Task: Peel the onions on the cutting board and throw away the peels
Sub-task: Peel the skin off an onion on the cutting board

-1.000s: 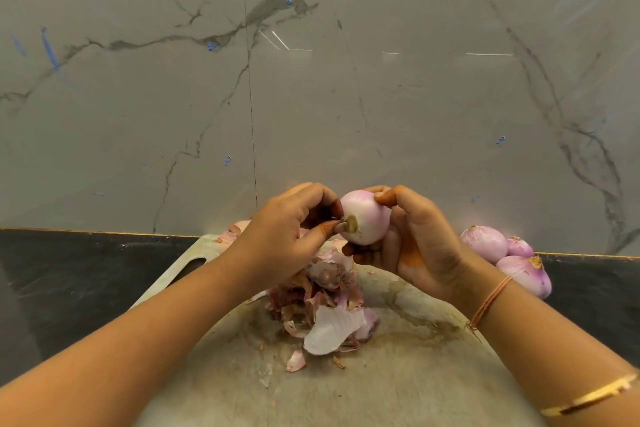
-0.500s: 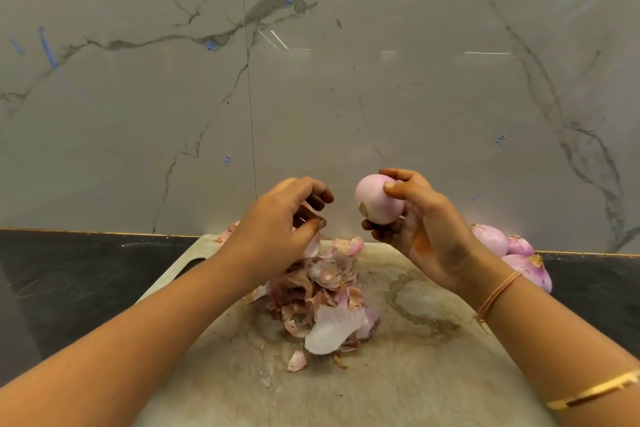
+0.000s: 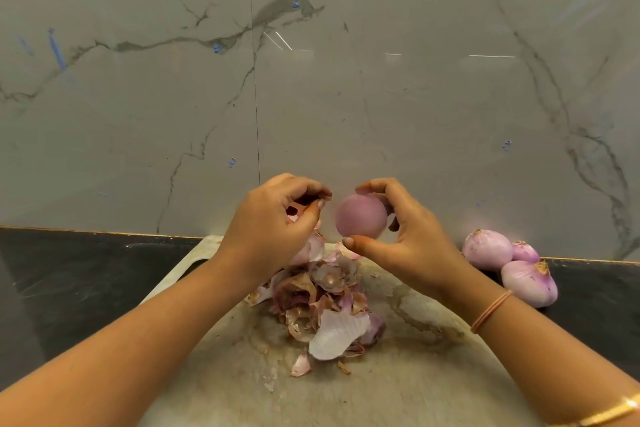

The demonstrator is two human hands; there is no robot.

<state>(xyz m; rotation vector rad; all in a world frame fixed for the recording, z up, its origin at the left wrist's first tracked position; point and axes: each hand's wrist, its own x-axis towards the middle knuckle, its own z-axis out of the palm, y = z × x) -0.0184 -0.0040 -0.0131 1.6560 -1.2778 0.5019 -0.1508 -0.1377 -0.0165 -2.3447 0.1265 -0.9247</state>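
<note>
One view, worn on the head, wide-angle, looking forward and down from close above the table. Both forearms run up from the bottom corners; the left grip, pinching a peel, and the right grip, round the onion, meet at mid-frame. The board fills the bottom middle, cut by the lower edge; the wall faces the lens and takes the upper half

A smooth pink onion, blurred, sits in the right hand above the board's far edge. Papery peels lie heaped mid-board; the left hand pinches one scrap. Three more onions, touching, rest off its far right corner.
</note>
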